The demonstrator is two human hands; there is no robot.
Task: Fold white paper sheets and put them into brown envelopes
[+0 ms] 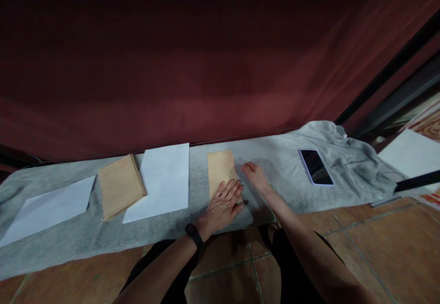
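A single brown envelope point(220, 168) lies upright-wise on the grey cloth point(275, 157), in front of me. My left hand point(224, 203), with a black band on its wrist, rests flat over the envelope's near end, fingers extended. Just right of the envelope, my right hand point(253, 174) is held with its fingers curled; whether anything is between them is too small to tell. Left of the envelope lies a white sheet of paper point(167, 180). A stack of brown envelopes point(120, 187) partly overlaps that sheet's left side.
Further left lies more white paper point(51, 207). A phone point(316, 167) with a purple edge lies on the right, near bunched cloth. A dark red curtain point(206, 74) hangs behind. Black bars and a white sheet point(412, 152) stand at the far right. Tiled floor point(388, 244) shows in front.
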